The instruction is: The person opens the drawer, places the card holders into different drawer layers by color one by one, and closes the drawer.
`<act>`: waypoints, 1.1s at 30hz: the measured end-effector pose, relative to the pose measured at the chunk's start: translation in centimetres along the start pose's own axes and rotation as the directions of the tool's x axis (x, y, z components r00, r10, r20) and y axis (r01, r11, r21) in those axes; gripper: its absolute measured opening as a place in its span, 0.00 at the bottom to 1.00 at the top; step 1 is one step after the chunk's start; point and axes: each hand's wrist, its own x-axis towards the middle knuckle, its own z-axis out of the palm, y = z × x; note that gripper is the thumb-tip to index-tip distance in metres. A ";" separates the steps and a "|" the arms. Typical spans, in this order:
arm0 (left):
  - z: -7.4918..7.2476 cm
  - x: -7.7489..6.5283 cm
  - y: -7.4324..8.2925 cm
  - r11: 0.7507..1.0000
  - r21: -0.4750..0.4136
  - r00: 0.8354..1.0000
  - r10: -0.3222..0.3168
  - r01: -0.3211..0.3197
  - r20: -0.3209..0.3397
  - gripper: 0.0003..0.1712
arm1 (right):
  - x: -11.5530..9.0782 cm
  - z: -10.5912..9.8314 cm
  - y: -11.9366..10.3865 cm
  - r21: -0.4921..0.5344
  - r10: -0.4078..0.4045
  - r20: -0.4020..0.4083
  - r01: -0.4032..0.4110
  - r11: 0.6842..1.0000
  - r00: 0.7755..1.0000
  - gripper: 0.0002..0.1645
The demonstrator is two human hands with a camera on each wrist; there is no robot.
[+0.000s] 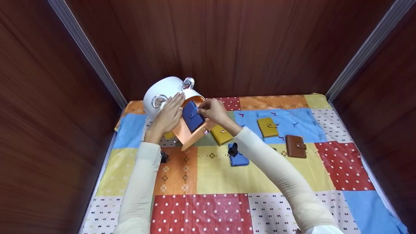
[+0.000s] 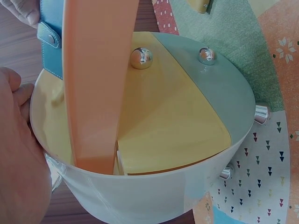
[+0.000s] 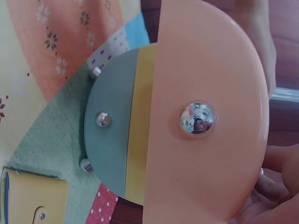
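Note:
A white rounded cabinet (image 1: pixel 165 86) with chrome legs stands at the back left of the table, its orange top drawer (image 1: pixel 190 139) pulled out. My left hand (image 1: pixel 169 113) rests on the cabinet's white top with its fingers straight. Between the thumb and fingers of my right hand (image 1: pixel 214 112) is the edge of a dark blue snap wallet (image 1: pixel 191 115), tilted inside the drawer. In the left wrist view the blue wallet (image 2: pixel 50 56) shows behind the drawer's side. The right wrist view shows the drawer front's chrome knob (image 3: pixel 197 119); yellow and green drawer fronts lie below it.
On the patchwork cloth (image 1: pixel 224 175) lie a yellow wallet (image 1: pixel 222 138) close to the drawer, a lighter blue wallet (image 1: pixel 240 160), another yellow wallet (image 1: pixel 267 127) and a brown wallet (image 1: pixel 295 147). Dark wooden panels (image 1: pixel 227 48) enclose the table at the back and sides.

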 end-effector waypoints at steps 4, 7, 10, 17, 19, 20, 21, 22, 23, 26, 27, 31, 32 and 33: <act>0.1 0.0 0.0 1.000 0.002 1.000 -0.006 0.006 0.000 0.33 | 0.0 0.1 0.2 -0.073 -0.042 -0.008 0.042 0.996 0.999 0.08; 0.1 0.0 0.0 1.000 0.005 1.000 -0.009 0.009 0.001 0.32 | 0.0 0.1 0.4 -0.074 -0.046 -0.004 0.046 0.996 0.999 0.07; 0.1 0.1 0.0 1.000 0.007 1.000 -0.007 0.007 -0.003 0.32 | -0.1 0.0 0.3 -0.056 -0.047 -0.004 0.047 0.997 0.999 0.07; 0.2 0.1 0.0 1.000 0.007 1.000 -0.009 0.009 0.000 0.32 | -0.3 -0.3 0.3 -0.068 -0.040 -0.006 0.040 0.997 0.999 0.07; 0.1 0.1 0.1 1.000 0.005 1.000 -0.013 0.013 0.003 0.32 | -0.3 -0.4 0.2 -0.062 -0.030 -0.009 0.030 0.998 0.999 0.07; 0.2 0.1 0.0 1.000 0.004 1.000 -0.014 0.014 0.004 0.32 | -0.4 -0.4 0.3 -0.052 -0.022 -0.011 0.021 0.998 1.000 0.07; 0.2 0.1 0.0 1.000 0.004 1.000 -0.015 0.015 0.006 0.32 | -0.5 -0.5 0.2 -0.035 -0.012 -0.011 0.011 0.999 1.000 0.07; 0.2 0.0 0.0 1.000 0.004 1.000 -0.015 0.015 0.007 0.32 | -0.5 -0.6 0.2 -0.016 0.000 -0.011 0.000 1.000 1.000 0.07; 0.2 0.0 0.0 1.000 0.006 1.000 -0.015 0.015 0.007 0.32 | -0.6 -0.7 0.2 0.007 0.010 -0.010 -0.010 1.000 1.000 0.08; 0.3 0.1 -0.1 1.000 0.013 1.000 -0.014 0.014 0.007 0.32 | -0.8 -1.0 0.2 0.049 0.028 -0.021 -0.027 0.998 0.999 0.08; 0.3 0.1 -0.1 1.000 0.014 1.000 -0.015 0.015 0.007 0.32 | -0.9 -1.1 0.2 0.054 0.028 -0.028 -0.027 0.998 0.999 0.08; 0.3 0.1 -0.1 1.000 0.020 1.000 -0.018 0.018 0.006 0.32 | -1.1 -1.6 0.3 0.063 0.025 -0.055 -0.021 0.998 0.998 0.08; 0.3 0.1 -0.1 1.000 0.019 1.000 -0.018 0.018 0.004 0.32 | -1.1 -1.7 0.4 0.065 0.025 -0.061 -0.021 0.998 0.998 0.08; 0.3 0.1 -0.1 1.000 0.016 1.000 -0.018 0.018 0.003 0.32 | -1.2 -1.8 0.5 0.070 0.028 -0.065 -0.024 0.997 0.998 0.08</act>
